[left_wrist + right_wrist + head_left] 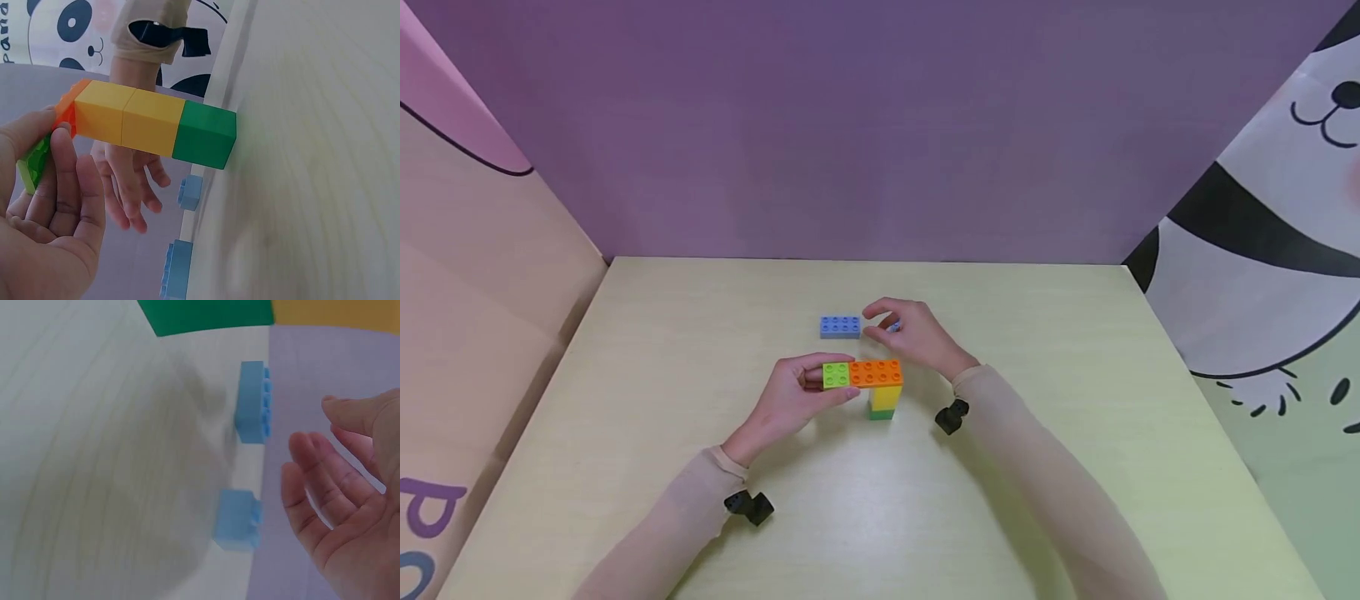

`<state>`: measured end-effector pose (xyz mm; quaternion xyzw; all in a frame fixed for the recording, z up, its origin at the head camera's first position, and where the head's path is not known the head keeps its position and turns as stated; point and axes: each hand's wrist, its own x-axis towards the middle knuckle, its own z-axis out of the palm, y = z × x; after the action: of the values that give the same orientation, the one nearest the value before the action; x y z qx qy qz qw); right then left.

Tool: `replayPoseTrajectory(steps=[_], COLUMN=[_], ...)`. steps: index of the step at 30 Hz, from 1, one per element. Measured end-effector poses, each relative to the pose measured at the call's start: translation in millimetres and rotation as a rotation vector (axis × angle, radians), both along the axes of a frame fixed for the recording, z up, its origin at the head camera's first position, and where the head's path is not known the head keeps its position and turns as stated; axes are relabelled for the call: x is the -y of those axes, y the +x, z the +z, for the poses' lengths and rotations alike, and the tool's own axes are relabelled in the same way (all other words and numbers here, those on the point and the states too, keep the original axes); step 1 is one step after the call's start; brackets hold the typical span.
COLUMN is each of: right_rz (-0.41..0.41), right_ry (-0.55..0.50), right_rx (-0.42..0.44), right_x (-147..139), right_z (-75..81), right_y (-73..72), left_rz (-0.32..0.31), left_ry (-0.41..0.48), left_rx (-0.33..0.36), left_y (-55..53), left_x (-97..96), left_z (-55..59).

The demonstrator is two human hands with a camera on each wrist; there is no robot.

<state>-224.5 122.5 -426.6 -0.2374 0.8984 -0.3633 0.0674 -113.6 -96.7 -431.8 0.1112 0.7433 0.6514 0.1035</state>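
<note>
My left hand (784, 398) pinches the lime green brick (836, 375) at the left end of a built piece. An orange brick (876, 373) adjoins it on the right. Below the orange brick runs a column of two yellow bricks (150, 122) with a green brick (206, 134) at the bottom. Whether the green brick touches the table cannot be told. My right hand (917, 335) is above the table behind the piece, fingers spread apart and holding nothing. A small blue brick (236, 520) lies beneath it, and a longer blue brick (840, 327) is just to its left.
Both blue bricks lie on the pale wooden table (700, 333), beyond the built piece. A purple wall panel (865, 133) rises behind the table. Printed side panels stand at left and right, the right one with a panda (1262, 242).
</note>
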Motion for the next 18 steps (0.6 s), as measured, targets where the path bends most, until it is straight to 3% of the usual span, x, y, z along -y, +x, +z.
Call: replayPoseTrajectory(steps=[7,18], right_rz=[-0.033,-0.065], right_ry=[0.026,0.109], right_rx=[0.075,0.133], right_x=[12.2,24.8], right_z=[-10.2,-12.1], right_y=[-14.9,-20.9], left_rz=[-0.008,-0.014], left_ry=[0.011,0.017], left_rx=[-0.005,-0.006], left_y=[-1.8,-2.9], left_x=[-1.8,-1.5], left_z=[-0.2,-0.8])
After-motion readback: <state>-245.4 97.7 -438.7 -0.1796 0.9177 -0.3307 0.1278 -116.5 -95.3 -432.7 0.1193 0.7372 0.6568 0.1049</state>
